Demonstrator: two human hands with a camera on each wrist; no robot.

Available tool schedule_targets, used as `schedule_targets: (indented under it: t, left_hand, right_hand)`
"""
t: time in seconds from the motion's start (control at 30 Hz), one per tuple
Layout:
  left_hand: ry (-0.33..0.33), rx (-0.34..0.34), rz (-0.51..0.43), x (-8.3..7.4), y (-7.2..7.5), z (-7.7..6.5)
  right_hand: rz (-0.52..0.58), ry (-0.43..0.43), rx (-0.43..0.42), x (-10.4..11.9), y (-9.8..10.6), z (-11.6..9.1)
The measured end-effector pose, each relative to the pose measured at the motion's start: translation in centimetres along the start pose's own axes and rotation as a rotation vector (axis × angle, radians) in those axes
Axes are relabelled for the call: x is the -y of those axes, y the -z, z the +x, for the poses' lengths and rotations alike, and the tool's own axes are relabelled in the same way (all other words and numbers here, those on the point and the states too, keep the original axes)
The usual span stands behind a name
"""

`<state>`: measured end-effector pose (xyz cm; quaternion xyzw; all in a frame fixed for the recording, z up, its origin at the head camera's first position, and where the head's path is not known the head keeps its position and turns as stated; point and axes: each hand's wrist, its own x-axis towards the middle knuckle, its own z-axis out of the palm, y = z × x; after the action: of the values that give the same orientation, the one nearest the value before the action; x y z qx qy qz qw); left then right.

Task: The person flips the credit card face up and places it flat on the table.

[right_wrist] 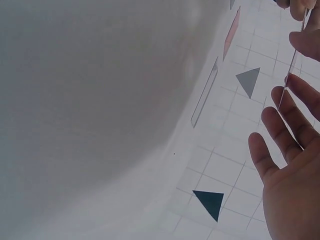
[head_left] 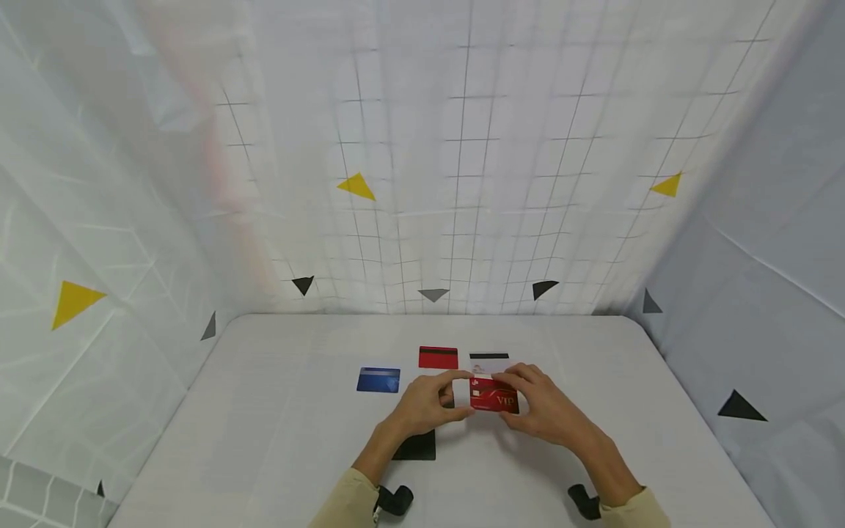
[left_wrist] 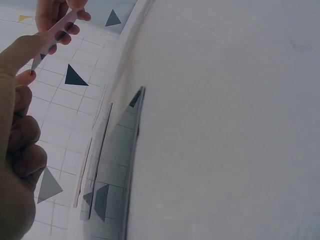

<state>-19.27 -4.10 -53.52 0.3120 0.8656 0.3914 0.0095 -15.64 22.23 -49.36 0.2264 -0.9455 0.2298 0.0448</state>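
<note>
Between both hands, close over the table, is a red VIP card [head_left: 494,395], with white showing beside its left edge. My left hand [head_left: 421,405] pinches the left side between thumb and forefinger. On the other side, the thumb and fingertips of my right hand [head_left: 546,409] grip the card's right end. Both wrist views show the held card [right_wrist: 291,67] almost edge-on as a thin strip. Under the left wrist lies a flat black piece [head_left: 417,447], partly covered by the arm.
Behind the hands, a red card [head_left: 439,358] with a dark stripe and a white striped card [head_left: 489,362] lie on the white table [head_left: 277,425]. A blue card [head_left: 378,380] lies left of them. White sheeting [head_left: 422,147] with grid lines hangs behind.
</note>
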Motion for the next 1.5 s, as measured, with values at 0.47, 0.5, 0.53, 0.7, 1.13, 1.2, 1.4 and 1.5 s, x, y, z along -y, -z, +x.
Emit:
schedule_targets:
  t: [0.47, 0.5, 0.53, 0.7, 1.13, 1.2, 1.4, 1.5]
  left_hand:
    - [0.032, 0.026, 0.104, -0.3, -0.2, 0.0]
    - [0.033, 0.025, 0.107, -0.3, -0.2, 0.0]
    - [0.032, 0.022, 0.111, -0.3, -0.2, 0.0]
    - [0.032, 0.013, 0.123, -0.4, -0.3, 0.0]
    - [0.066, 0.063, 0.156, -0.5, -0.5, -0.1]
    - [0.073, 0.070, 0.179, -0.6, -0.6, 0.0]
    - [0.092, 0.095, 0.256, -1.0, -0.8, 0.1]
    - [0.101, 0.113, 0.293, -1.1, -1.0, 0.2]
  right_hand:
    - [-0.039, -0.053, -0.010, -1.4, 0.1, -0.8]
    - [-0.050, -0.058, -0.013, -1.5, 0.1, -0.8]
    - [-0.058, -0.063, -0.016, -1.6, 0.0, -0.9]
    - [-0.062, -0.068, -0.015, -2.2, -0.2, -1.0]
    - [-0.009, -0.052, 0.042, -2.9, -0.3, -1.2]
    - [-0.004, -0.054, 0.048, -3.0, -0.2, -1.3]
    - [0.003, -0.075, 0.078, -3.5, -0.6, -1.3]
    - [0.014, -0.093, 0.108, -3.7, -0.7, -1.3]
